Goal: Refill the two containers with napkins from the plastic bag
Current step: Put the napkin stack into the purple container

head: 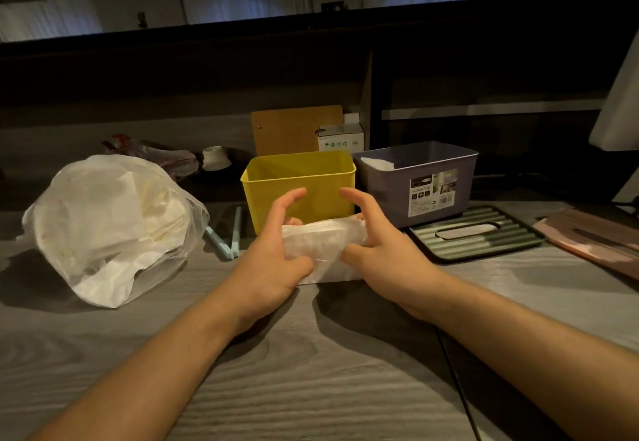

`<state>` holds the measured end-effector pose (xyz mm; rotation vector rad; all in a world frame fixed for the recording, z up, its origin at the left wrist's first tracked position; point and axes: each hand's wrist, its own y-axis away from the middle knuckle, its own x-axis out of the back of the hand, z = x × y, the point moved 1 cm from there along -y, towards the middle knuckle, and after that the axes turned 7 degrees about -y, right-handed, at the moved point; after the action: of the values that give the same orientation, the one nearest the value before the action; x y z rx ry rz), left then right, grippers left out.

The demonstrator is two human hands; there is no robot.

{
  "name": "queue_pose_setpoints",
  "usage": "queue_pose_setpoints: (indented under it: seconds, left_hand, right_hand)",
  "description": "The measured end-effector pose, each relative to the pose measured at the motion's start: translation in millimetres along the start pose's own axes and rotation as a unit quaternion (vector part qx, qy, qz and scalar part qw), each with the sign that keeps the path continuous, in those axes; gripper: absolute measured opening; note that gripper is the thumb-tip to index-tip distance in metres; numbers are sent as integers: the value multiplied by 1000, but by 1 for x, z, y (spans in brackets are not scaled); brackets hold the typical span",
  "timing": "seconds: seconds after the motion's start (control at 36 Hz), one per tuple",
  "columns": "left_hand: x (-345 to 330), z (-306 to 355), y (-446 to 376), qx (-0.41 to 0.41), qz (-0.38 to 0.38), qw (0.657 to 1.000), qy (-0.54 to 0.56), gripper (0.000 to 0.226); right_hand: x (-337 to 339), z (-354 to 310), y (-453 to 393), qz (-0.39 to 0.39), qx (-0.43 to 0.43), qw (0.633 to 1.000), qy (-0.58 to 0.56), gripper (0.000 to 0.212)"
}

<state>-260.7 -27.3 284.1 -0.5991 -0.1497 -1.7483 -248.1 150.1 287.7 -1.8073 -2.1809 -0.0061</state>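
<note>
A stack of white napkins [325, 250] stands on the grey wooden table just in front of the yellow container [299, 183]. My left hand [276, 261] grips its left end and my right hand [383, 250] grips its right end, index fingers raised. The yellow container looks empty from here. To its right stands the purple container [420, 178] with some white napkins [378, 164] showing at its back left corner. At the left lies the clear plastic bag [110, 223], full of white napkins.
A green slotted lid [473, 233] lies right of my hands, and a pink lid [594, 236] beyond it. Two pale blue sticks [226, 236] lie between bag and yellow container. A wooden board [294, 129] and small white box [340, 138] stand behind.
</note>
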Motion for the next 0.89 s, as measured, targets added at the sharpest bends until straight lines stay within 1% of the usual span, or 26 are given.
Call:
queue_pose_setpoints:
  seconds: [0.11,0.19,0.25,0.33,0.39,0.42,0.47,0.56,0.61,0.67,0.72,0.81,0.89]
  left_hand:
    - [1,-1,0,-1,10,1000,-14,87]
    - [2,-3,-2,9,21,1000,-21,87]
    - [4,-4,-3,26,16,1000,-6,79]
    - [5,-1,-1,31,-18,999,-11,42]
    - [4,0,0,42,-24,999,21,28]
    - [3,0,0,50,-19,997,56,27]
    - [2,1,-1,62,-3,988,143,36]
    - [-1,3,0,62,0,969,240,51]
    - [-3,6,1,60,-21,961,269,55]
    - [-5,8,2,60,-45,958,276,55]
    - [-7,10,3,59,-62,958,273,53]
    - [-5,10,3,61,-74,956,278,49]
    - [-2,8,2,71,-69,950,297,49]
  right_hand:
    - [3,0,-2,-13,-15,999,49,79]
    - [6,-3,-3,-5,-14,998,57,74]
    - [9,-4,-4,11,-17,1000,23,72]
    - [10,-5,-7,36,-29,996,-76,70]
    - [10,-6,-8,44,-54,981,-180,64]
    - [10,-8,-8,41,-69,971,-225,60]
    - [10,-9,-8,29,-93,953,-287,55]
    - [9,-9,-6,38,-101,932,-345,59]
    - [8,-8,-5,78,-84,937,-329,63]
    - [7,-7,-6,112,-57,953,-275,63]
    - [6,-10,-6,118,-38,963,-237,63]
    - [14,-21,-4,119,-26,966,-228,58]
    - [41,-44,-14,175,14,963,-207,56]
